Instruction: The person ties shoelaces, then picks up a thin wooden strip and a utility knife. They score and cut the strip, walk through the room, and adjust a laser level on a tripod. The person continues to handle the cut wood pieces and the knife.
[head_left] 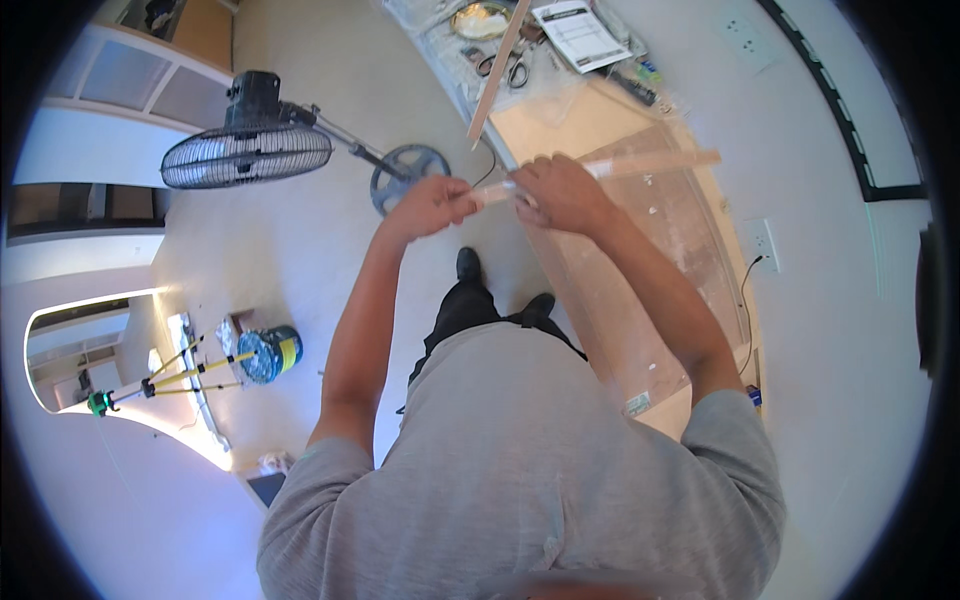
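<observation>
A thin, light-brown wooden strip (660, 163) runs sideways in front of me, its right part over the bench. My left hand (432, 208) is closed on its left end, fingers pinched together. Further along, my right hand (565, 193) wraps round the same strip from above. Something whitish shows beneath the right fingers; I cannot make out what it is. A pale, shiny patch lies on the strip just right of that hand. A second wooden strip (500, 75) slants across the bench's far left edge.
The bench (640, 270) has a brown board top and stands against the right wall. At its far end lie scissors (516, 72), a printed sheet (580, 35) and assorted tools. A standing fan (247, 155), a tripod (180, 378) and a blue bucket (270, 355) are at left.
</observation>
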